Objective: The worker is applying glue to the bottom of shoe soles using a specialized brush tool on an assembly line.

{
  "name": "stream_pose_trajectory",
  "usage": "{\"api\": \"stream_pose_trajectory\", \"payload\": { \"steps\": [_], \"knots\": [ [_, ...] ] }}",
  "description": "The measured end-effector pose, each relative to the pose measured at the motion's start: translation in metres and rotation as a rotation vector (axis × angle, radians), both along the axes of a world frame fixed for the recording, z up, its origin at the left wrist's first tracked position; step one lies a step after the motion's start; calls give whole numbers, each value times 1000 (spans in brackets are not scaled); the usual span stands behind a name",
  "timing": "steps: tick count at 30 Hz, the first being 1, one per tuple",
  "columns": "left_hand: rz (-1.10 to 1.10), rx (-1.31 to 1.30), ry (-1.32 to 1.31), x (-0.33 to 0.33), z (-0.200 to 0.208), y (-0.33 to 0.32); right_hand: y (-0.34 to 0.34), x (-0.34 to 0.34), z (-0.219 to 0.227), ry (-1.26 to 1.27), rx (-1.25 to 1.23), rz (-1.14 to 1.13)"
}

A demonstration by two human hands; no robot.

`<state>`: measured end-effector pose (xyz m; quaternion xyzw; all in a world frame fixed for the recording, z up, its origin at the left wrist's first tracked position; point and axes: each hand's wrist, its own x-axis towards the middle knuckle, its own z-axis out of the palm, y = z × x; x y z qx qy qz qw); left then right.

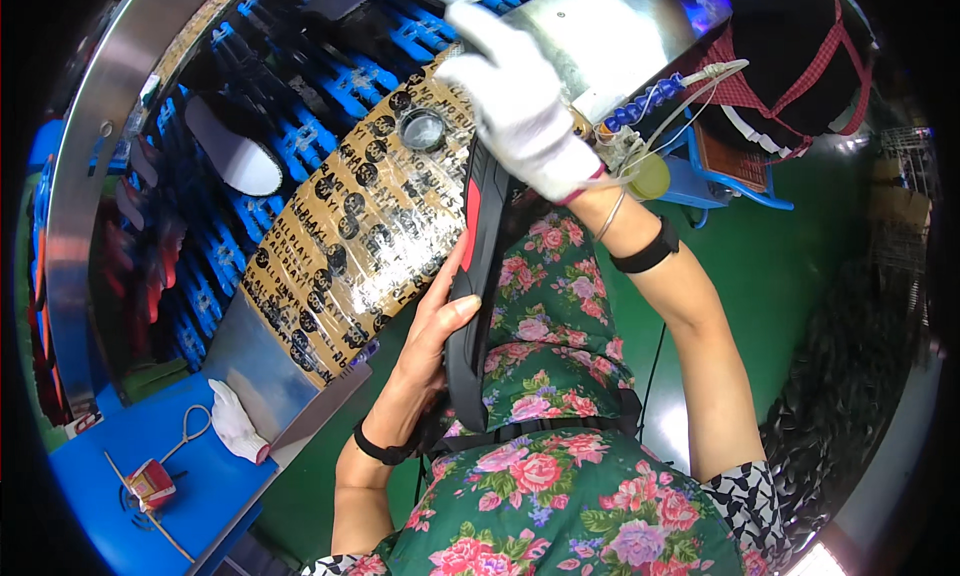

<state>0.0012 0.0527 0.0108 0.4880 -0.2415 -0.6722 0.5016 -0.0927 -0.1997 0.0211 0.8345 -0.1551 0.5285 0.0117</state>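
A long black shoe sole (470, 296) with a red patch on its side is tilted edge-on above my lap. My left hand (436, 338) is bare and wrapped round its lower part, with the thumb lying across the edge. At the sole's far end is my right hand (525, 111), in a white glove and slightly blurred. Its thumb and a finger stretch apart, with nothing visible between them; whether the palm touches the sole I cannot tell. A small round metal dish (422, 130) sits on the tape-covered worktop (345, 246) to the left of the gloved hand.
Beyond the worktop runs a blue slatted rack (300, 141) with a pale sole (232, 148) and dark ones. A blue table (130, 476) bears a white glove (237, 423) and small red box (152, 484). A blue jointed hose (643, 106) stands right; black pieces (840, 426) are heaped farther right.
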Motion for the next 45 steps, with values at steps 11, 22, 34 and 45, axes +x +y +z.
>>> {"api": "stream_pose_trajectory", "payload": {
  "steps": [11, 22, 34, 45],
  "knots": [
    [-219, -707, 678, 72, 33, 29, 47, -32, -26, -495, 895, 104],
    [273, -1091, 479, 209, 254, -24, 73, -6, -51, -728, 1038, 287],
    [989, -1049, -55, 272, 225, -66, 94, -12, -59, -760, 1363, 424],
    [795, -955, -647, 312, 248, -155, 80, -4, -69, -724, 1510, 495]
  ]
}}
